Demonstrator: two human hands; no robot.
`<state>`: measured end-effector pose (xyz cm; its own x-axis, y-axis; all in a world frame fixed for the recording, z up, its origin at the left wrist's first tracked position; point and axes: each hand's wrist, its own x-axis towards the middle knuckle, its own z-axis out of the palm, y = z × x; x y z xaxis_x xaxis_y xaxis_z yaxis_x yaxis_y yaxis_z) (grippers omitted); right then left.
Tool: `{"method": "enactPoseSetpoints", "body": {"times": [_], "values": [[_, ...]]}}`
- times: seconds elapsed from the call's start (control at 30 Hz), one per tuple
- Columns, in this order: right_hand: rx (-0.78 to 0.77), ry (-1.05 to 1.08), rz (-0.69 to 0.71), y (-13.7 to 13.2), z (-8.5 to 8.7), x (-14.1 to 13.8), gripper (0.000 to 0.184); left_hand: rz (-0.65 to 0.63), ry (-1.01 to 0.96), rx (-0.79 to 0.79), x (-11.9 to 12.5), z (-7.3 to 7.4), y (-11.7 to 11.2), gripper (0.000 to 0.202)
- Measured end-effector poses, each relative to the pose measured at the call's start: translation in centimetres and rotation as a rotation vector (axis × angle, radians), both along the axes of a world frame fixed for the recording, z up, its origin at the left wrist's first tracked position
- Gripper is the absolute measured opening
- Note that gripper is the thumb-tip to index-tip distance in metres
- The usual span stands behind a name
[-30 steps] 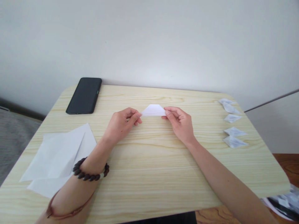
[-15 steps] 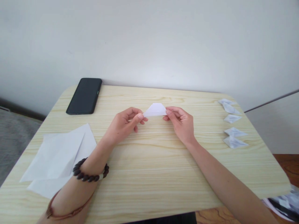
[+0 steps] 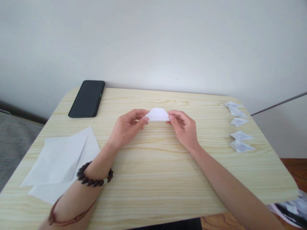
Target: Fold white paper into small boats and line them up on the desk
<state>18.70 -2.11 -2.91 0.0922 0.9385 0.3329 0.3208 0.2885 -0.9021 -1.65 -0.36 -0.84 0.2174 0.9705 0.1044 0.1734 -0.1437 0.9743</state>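
A small folded piece of white paper point(image 3: 157, 114) with a flat top and sloping sides is held between my two hands near the middle of the table. My left hand point(image 3: 130, 126) pinches its left end between thumb and fingers. At the right end, my right hand point(image 3: 184, 127) grips it the same way, thumb in front and fingers behind. The ends of the paper are partly hidden by my fingertips. Several folded white paper pieces point(image 3: 241, 146) with pointed ends lie in a column at the table's right side.
Flat white paper sheets point(image 3: 59, 159) overlap at the left, beside my left forearm. A black phone point(image 3: 86, 99) lies at the back left of the light wooden table point(image 3: 155, 179). The table's back edge meets a pale wall point(image 3: 153, 44).
My left fingers have closed further around the paper's left end. The folded paper has shifted slightly left and down, and my right hand has moved a little left with it.
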Motion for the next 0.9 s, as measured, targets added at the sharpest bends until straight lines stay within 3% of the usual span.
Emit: {"method": "enactPoseSetpoints", "body": {"times": [0.17, 0.43, 0.6, 0.77, 0.9], "values": [[0.213, -0.290, 0.090, -0.22, 0.41, -0.03, 0.030, 0.061, 0.014, -0.005, -0.08, -0.05, 0.10, 0.031], [0.317, -0.475, 0.116, -0.30, -0.42, -0.22, 0.042, 0.057, 0.009, -0.034, 0.01, 0.37, 0.07, 0.033], [0.292, -0.560, 0.108, -0.53, -0.31, -0.56, 0.043, 0.046, 0.000, -0.052, -0.06, 0.30, 0.09, 0.034], [0.255, -0.488, 0.104, -0.72, -0.10, -0.68, 0.038, -0.110, -0.176, -0.104, 0.08, 0.20, 0.12, 0.047], [0.234, -0.459, 0.134, -0.82, 0.13, -0.70, 0.035, -0.108, -0.211, -0.078, 0.24, -0.15, 0.35, 0.042]]}}
